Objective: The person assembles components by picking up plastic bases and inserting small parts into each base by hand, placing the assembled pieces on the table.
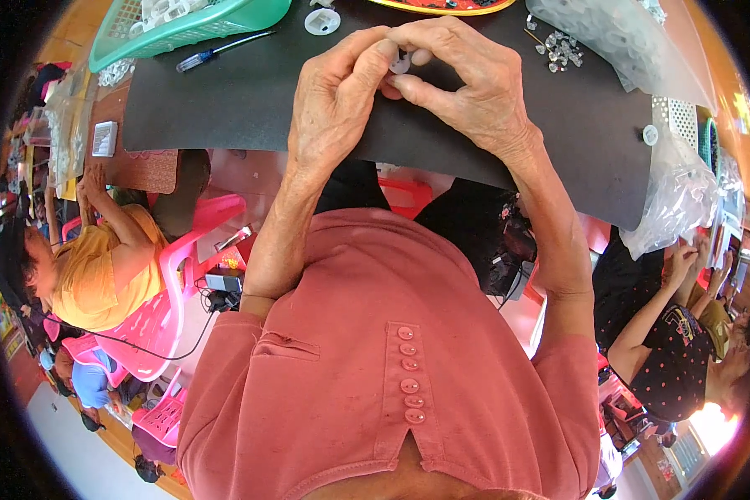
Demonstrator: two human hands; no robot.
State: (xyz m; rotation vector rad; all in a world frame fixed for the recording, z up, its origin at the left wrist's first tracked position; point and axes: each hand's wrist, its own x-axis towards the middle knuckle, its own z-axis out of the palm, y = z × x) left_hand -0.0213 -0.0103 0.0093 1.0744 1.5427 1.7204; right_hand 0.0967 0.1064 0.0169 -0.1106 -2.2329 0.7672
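Note:
Over the far half of the black table, my left hand (pixel 338 96) and my right hand (pixel 473 79) meet at their fingertips. Between them is a small translucent plastic part (pixel 401 63), mostly covered by my fingers. Both hands are closed in a pinch on it. Just beyond my left hand lies a round white plastic piece (pixel 322 22). A screwdriver (pixel 223 52) with a blue handle rests left of my hands. Small clear plastic pieces (pixel 561 52) lie in a loose pile to the right.
A green basket (pixel 193 40) of clear parts stands far left. At the far right is a plastic bag (pixel 604 37) of translucent parts; another clear bag (pixel 673 196) hangs by the table's right edge. People sit on both sides, one on a pink chair (pixel 173 275).

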